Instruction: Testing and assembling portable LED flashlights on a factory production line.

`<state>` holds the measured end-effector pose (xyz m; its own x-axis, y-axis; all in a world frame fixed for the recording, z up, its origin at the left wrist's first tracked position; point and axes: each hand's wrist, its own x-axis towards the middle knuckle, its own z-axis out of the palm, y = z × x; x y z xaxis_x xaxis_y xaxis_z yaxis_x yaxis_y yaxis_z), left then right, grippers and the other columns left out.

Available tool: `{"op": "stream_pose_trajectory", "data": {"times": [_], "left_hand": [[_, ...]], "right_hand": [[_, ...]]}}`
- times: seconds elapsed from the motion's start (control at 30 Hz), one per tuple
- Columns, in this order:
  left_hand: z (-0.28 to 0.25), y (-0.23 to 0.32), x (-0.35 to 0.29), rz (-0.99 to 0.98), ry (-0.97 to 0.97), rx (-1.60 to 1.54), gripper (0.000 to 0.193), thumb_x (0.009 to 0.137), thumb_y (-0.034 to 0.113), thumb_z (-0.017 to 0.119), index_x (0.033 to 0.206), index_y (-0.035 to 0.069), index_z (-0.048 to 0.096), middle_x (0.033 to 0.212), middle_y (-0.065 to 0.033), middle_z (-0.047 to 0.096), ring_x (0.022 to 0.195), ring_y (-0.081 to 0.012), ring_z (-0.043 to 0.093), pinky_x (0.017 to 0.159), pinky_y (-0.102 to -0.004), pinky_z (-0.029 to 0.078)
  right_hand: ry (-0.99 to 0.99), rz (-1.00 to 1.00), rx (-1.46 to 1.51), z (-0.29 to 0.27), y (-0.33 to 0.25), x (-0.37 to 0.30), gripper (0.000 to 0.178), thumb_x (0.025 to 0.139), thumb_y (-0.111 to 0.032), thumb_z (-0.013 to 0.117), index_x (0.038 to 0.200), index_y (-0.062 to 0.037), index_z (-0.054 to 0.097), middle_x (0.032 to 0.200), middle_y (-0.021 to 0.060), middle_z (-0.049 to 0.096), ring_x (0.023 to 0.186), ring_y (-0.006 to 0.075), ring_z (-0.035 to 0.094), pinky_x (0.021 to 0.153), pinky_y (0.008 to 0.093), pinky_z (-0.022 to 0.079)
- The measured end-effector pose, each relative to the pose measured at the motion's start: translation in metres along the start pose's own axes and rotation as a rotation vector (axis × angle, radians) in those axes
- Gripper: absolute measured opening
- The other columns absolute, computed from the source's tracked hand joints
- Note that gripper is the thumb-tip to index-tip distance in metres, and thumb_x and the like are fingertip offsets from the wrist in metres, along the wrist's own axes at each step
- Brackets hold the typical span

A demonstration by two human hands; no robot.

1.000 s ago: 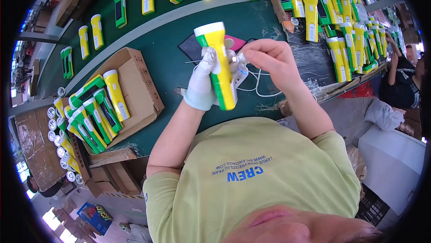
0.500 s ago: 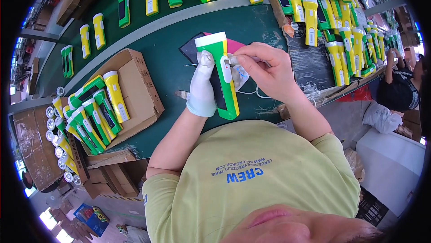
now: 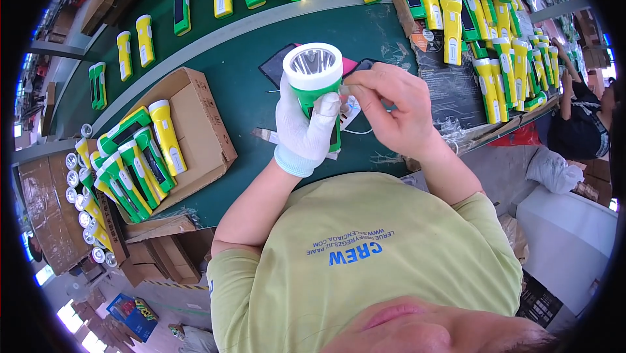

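A green flashlight (image 3: 303, 95) with a white rim is held upright in my left hand (image 3: 301, 132), which wears a white glove. Its shiny reflector faces up, and my gloved thumb lies across the body. Close to the flashlight's right side, my bare right hand (image 3: 401, 108) has thumb and forefinger pinched together. Whatever is between those fingertips is too small to make out. Behind the flashlight lies a dark pad (image 3: 271, 66) with a pink part. A white object (image 3: 352, 110) with a cord is partly hidden between my hands. A flat-ended tool (image 3: 264, 134) lies beside my left wrist.
An open cardboard box (image 3: 212, 118) at left holds several green and yellow flashlights. More flashlights (image 3: 181, 9) lie on the green strip along the far side. Many are piled on cardboard (image 3: 450, 89) at right. Another person (image 3: 577, 118) is at the far right.
My left hand has turned the flashlight from lying with its side showing to reflector up. My right hand has stayed pinched beside it, moving only slightly.
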<state>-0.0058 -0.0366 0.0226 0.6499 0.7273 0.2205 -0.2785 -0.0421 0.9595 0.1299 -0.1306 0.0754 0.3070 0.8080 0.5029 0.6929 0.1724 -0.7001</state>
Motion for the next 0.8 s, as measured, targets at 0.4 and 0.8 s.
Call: {"op": "stream_pose_trajectory", "data": {"times": [0.4, 0.8], "left_hand": [[0.003, 0.034, 0.023, -0.263, -0.097, -0.522, 0.080, 0.082, 0.080, 0.039, 0.107, 0.005, 0.052, 0.065, -0.0090, 0.054, 0.053, -0.0195, 0.053, 0.050, -0.0336, 0.045], [0.027, 0.005, 0.021, -0.118, -0.197, -0.264, 0.073, 0.091, 0.060, 0.050, 0.142, 0.009, 0.036, 0.138, -0.0164, 0.046, 0.128, -0.0291, 0.045, 0.107, -0.0402, 0.034]], "right_hand": [[0.362, 0.730, 0.616, 0.000, 0.094, -0.022, 0.020, 0.084, -0.009, 0.072, 0.101, -0.0002, 0.065, 0.090, -0.0001, 0.066, 0.081, 0.0057, 0.058, 0.072, 0.0204, 0.047], [0.179, 0.278, 0.483, -0.078, 0.046, -0.031, 0.038, 0.080, -0.034, 0.071, 0.097, -0.0016, 0.062, 0.084, 0.0103, 0.066, 0.074, 0.0241, 0.064, 0.069, 0.0350, 0.052]]}}
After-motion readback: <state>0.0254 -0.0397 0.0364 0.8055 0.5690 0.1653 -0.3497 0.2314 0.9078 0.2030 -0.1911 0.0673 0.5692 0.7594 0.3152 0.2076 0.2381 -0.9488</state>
